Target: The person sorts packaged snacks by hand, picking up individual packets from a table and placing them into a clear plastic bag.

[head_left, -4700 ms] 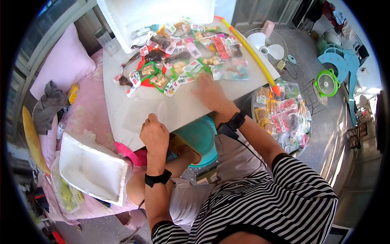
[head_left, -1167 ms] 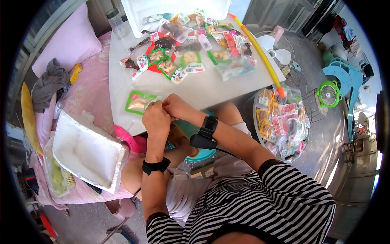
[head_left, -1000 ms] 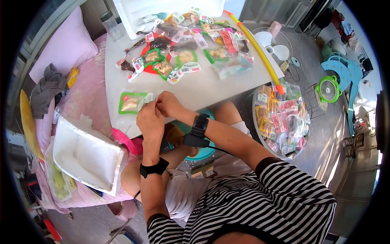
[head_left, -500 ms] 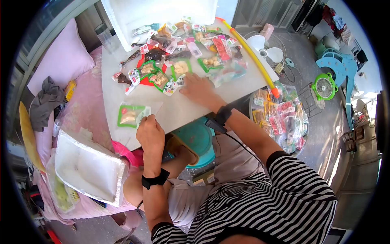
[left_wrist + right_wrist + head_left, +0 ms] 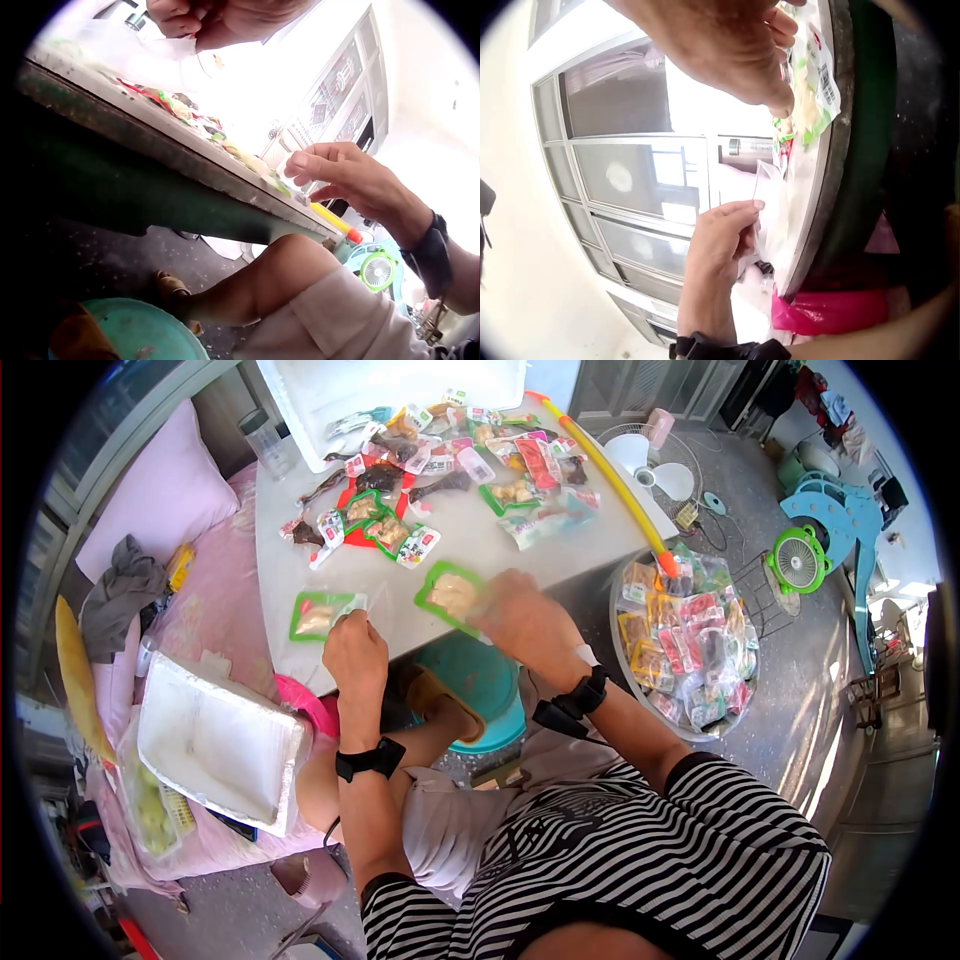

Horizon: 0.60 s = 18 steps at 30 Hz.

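In the head view my left hand (image 5: 357,655) pinches the edge of a clear plastic bag (image 5: 378,602) at the table's near edge; the right wrist view shows its thumb and fingers on the clear film (image 5: 769,206). Beside that hand lies a green-edged packet with pale contents (image 5: 316,617); whether it is inside the bag I cannot tell. My right hand (image 5: 530,622), blurred, holds the right side of another green-edged packet (image 5: 450,595) just off the near edge. A barcode shows on this packet (image 5: 808,105) in the right wrist view.
Several packets (image 5: 395,532) and a white foam box (image 5: 390,400) occupy the back of the table. A yellow tube (image 5: 615,480) runs along its right side. A round container of packets (image 5: 690,645) stands to the right, an empty foam box (image 5: 220,745) to the left.
My right hand has moved from the packets toward me and to the right, bringing a green-edged packet from the group. My left hand has shifted slightly left and up, still pinching the bag.
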### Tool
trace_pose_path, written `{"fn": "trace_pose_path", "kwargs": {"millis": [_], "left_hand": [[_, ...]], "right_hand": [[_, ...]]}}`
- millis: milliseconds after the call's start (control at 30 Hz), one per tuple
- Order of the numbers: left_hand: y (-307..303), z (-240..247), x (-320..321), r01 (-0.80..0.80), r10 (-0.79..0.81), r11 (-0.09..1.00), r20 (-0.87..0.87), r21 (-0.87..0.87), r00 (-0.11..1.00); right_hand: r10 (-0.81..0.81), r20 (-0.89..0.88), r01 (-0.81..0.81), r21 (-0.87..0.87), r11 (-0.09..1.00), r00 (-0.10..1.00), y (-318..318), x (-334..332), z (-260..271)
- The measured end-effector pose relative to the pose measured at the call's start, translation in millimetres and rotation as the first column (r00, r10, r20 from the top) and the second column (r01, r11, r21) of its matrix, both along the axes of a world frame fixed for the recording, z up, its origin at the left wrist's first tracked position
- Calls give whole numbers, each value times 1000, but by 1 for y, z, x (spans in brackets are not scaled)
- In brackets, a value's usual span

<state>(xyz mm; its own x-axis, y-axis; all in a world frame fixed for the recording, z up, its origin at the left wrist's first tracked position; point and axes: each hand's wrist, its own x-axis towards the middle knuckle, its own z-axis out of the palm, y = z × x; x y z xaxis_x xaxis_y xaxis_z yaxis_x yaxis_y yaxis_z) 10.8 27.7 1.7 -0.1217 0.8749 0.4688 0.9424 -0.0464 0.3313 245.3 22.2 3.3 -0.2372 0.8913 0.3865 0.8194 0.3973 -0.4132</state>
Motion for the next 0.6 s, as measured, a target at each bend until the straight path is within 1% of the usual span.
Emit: {"fn": "trace_pose_path", "kwargs": {"millis": [67, 167, 267, 367, 433, 467, 500, 567, 600], "left_hand": [[1, -1, 0, 0, 0, 1000, -11, -11, 1000], [-1, -2, -1, -10, 10, 1000, -28, -22, 1000], [-2, -5, -2, -17, 17, 1000, -35, -16, 999], [-3, -4, -1, -15, 15, 1000, -34, -3, 999], [-2, -3, -2, -15, 15, 1000, -31, 3, 999], [-1, -3, -2, -15, 15, 1000, -31, 2, 999], [-1, -4, -2, -15, 15, 1000, -32, 1, 999], [-1, -2, -2, -12, 11, 1000, -27, -16, 1000], [-2, -2, -1, -12, 11, 1000, -24, -26, 1000]], "right_hand": [[-78, 0, 78, 0, 997, 997, 1, 1, 0], [-102, 51, 103, -33, 994, 994, -1, 3, -4], [-111, 29, 113, -101, 989, 993, -3, 9, 3], [-66, -101, 49, -168, 985, 993, 10, 24, -17], [-52, -227, -34, -361, 932, 973, 20, 31, -18], [-56, -288, -83, -451, 889, 956, 22, 34, -20], [-55, -391, -140, -452, 881, 919, 23, 37, -23], [-54, -583, -252, -431, 866, 811, 25, 43, -29], [41, -587, -268, -305, 914, 809, 22, 45, -29]]}}
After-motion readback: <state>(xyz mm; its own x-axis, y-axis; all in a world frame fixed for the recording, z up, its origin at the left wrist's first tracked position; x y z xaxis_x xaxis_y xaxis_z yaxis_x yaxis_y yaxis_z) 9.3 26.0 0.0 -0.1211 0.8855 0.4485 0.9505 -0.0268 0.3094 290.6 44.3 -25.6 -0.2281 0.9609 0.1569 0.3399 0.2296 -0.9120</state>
